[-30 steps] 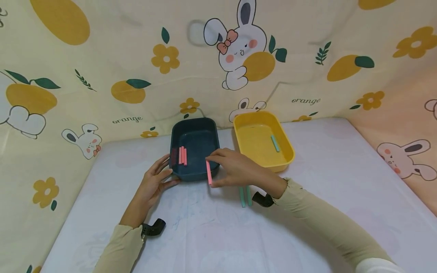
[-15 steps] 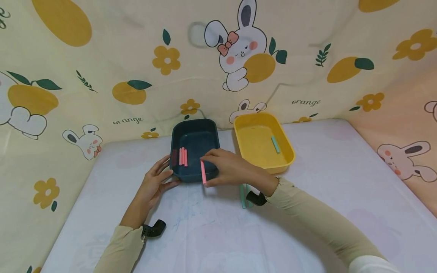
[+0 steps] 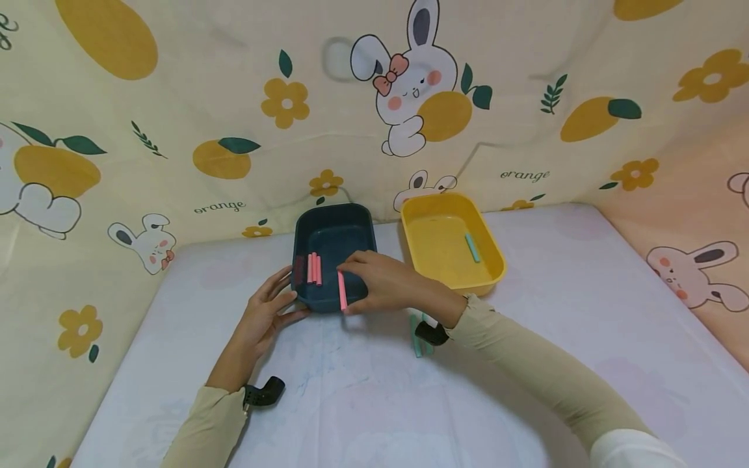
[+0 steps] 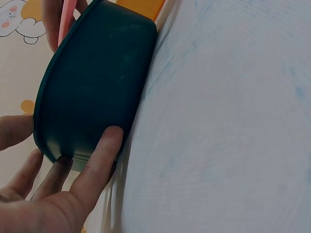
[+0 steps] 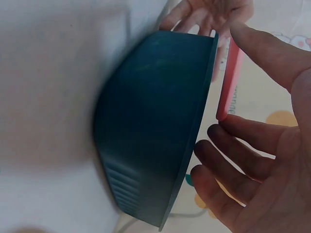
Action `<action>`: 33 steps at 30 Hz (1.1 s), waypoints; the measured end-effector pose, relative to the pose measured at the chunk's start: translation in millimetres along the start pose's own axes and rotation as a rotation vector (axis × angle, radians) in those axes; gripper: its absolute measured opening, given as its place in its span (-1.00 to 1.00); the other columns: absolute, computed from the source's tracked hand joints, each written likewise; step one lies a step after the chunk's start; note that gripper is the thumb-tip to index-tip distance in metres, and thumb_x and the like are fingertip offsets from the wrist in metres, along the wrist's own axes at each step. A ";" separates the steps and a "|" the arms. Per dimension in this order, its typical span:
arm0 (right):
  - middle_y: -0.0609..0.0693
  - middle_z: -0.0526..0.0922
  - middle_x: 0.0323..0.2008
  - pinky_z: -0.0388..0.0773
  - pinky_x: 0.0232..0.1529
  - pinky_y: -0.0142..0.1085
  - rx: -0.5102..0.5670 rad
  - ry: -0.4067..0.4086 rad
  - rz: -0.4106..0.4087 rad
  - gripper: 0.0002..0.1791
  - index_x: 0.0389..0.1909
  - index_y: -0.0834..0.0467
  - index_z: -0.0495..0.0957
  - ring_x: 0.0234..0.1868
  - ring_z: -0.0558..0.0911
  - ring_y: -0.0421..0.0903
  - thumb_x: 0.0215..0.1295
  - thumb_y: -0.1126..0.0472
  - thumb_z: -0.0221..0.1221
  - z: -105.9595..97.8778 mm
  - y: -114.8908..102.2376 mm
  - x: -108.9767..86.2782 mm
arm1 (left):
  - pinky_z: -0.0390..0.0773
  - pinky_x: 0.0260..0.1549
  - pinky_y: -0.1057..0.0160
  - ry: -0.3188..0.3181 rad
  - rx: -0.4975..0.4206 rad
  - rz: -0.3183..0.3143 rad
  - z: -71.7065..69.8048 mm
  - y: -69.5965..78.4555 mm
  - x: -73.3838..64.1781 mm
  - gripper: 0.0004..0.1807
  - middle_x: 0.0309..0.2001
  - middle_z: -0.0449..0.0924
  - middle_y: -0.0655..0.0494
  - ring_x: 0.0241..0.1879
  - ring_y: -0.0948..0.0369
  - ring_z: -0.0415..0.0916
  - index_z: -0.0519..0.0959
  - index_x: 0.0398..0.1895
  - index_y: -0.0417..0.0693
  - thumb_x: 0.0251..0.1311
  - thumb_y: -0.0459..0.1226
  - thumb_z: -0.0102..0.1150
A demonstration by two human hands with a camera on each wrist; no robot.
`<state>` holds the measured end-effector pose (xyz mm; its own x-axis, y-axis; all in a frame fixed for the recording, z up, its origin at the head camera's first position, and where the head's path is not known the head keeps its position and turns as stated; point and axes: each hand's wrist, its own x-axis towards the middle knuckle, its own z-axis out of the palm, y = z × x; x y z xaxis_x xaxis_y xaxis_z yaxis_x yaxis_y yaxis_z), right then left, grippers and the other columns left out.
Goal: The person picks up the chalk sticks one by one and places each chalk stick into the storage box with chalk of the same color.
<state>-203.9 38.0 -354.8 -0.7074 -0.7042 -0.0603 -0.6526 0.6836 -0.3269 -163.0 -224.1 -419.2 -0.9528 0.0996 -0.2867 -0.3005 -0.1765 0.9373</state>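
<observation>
Thumb and fingertips of my right hand [image 3: 383,283] pinch a pink chalk stick [image 3: 342,291] by its two ends, over the near right part of a dark teal bin [image 3: 333,227]. In the right wrist view this chalk is just above the bin's rim [image 5: 206,104], its other fingers beside the rim. My left hand [image 3: 263,315] rests against the bin's near left corner, thumb along the front wall and fairly straight fingers at the side, as the left wrist view shows. Three pink chalk sticks [image 3: 314,268] lie side by side at the left inside the bin.
A yellow bin [image 3: 435,240] stands right of the teal one, with one green chalk stick [image 3: 472,247] inside. Two more green chalk sticks [image 3: 416,341] lie on the white cloth, partly hidden by the right wrist's camera [image 3: 432,333]. A printed curtain [image 3: 234,97] hangs behind.
My right hand has moved left and slightly away from me, bringing the pink chalk stick farther over the teal bin. The left hand has stayed at the bin's corner.
</observation>
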 end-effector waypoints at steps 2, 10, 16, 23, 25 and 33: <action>0.01 0.45 0.31 0.49 0.32 -0.11 0.003 -0.001 -0.003 -0.11 0.40 0.02 0.40 0.29 0.45 -0.03 0.07 -0.26 0.40 -0.1 -0.6 3.0 | 0.65 0.08 0.00 -0.003 -0.001 0.000 -0.1 -0.2 -0.1 -0.32 0.60 -0.03 0.09 0.33 0.01 0.37 0.10 0.57 0.23 0.45 -0.36 -0.02; -0.01 0.43 0.33 0.49 0.32 -0.13 -0.011 -0.023 0.002 -0.11 0.40 0.00 0.39 0.30 0.43 -0.06 0.08 -0.30 0.37 -1.1 -2.5 14.3 | 0.61 0.13 -0.01 0.000 0.007 0.000 -0.2 1.8 -2.2 -0.33 0.60 -0.04 0.10 0.35 -0.01 0.35 0.10 0.56 0.25 0.47 -0.36 -0.06; -0.02 0.43 0.34 0.48 0.34 -0.11 -0.003 -0.025 0.017 -0.11 0.40 0.00 0.39 0.30 0.43 -0.06 0.09 -0.30 0.36 -1.4 -1.1 18.3 | 0.61 0.13 0.00 -0.009 0.008 -0.006 0.6 1.2 -1.9 -0.33 0.61 -0.05 0.09 0.35 -0.01 0.35 0.09 0.57 0.25 0.47 -0.36 -0.06; -0.02 0.41 0.35 0.49 0.32 -0.11 0.017 -0.037 0.036 -0.11 0.41 0.00 0.37 0.30 0.43 -0.07 0.10 -0.29 0.36 -0.1 3.6 25.8 | 0.66 0.08 0.05 -0.010 0.006 -0.006 -0.2 -1.7 -1.1 -0.33 0.60 -0.04 0.09 0.27 0.05 0.43 0.10 0.56 0.25 0.47 -0.36 -0.06; -0.01 0.41 0.35 0.50 0.32 -0.12 0.022 -0.038 0.042 -0.11 0.41 0.01 0.37 0.30 0.43 -0.06 0.10 -0.29 0.36 -0.2 5.2 28.9 | 0.66 0.08 0.05 -0.008 0.007 -0.007 -0.2 -1.8 -1.2 -0.33 0.60 -0.03 0.09 0.27 0.05 0.43 0.10 0.56 0.25 0.47 -0.36 -0.05; 0.01 0.42 0.34 0.51 0.32 -0.11 0.030 -0.043 0.064 -0.10 0.42 0.02 0.36 0.27 0.46 -0.06 0.12 -0.30 0.34 1.0 12.7 45.2 | 0.66 0.06 0.05 -0.006 0.001 -0.001 -0.7 -1.5 -0.4 -0.33 0.60 -0.02 0.09 0.25 0.08 0.45 0.11 0.56 0.24 0.46 -0.35 -0.04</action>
<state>-243.8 14.6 -362.7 -0.7346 -0.6675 -0.1217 -0.5979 0.7215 -0.3492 -162.2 -224.6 -420.6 -0.9523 0.1057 -0.2864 -0.3014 -0.1749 0.9373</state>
